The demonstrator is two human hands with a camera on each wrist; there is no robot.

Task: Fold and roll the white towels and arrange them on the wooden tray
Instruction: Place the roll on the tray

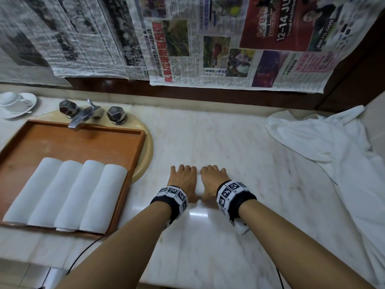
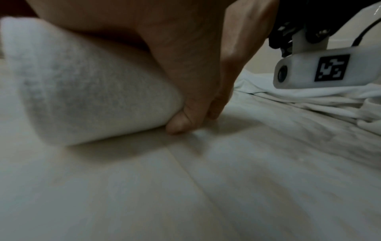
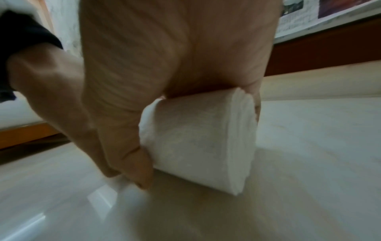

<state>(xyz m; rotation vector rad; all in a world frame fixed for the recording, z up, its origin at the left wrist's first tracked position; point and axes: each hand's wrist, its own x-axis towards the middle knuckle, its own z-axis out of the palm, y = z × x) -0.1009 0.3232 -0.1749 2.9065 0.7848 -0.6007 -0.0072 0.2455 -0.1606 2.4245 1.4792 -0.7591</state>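
Only the right wrist view shows the rolled towel's [image 3: 198, 140] layered end.

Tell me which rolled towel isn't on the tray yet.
The rolled towel on the marble counter, gripped under the left hand and right hand. The other four rolls lie side by side in the wooden tray.

Head view evenly lit but dim, colours muted. A bright rectangular glare patch sat on the marble counter [image 1: 208, 142] just behind the wrists. Wide-angle bending showed at the edges; the newspapers [image 1: 187, 38] curved along the top. Left wrist view dark, grainy; the rolled towel [image 2: 88, 84] was soft with blur, with a soft shadow beneath it. Right wrist view was smeared throughout, a glare streak low on the left, shadow under the roll.
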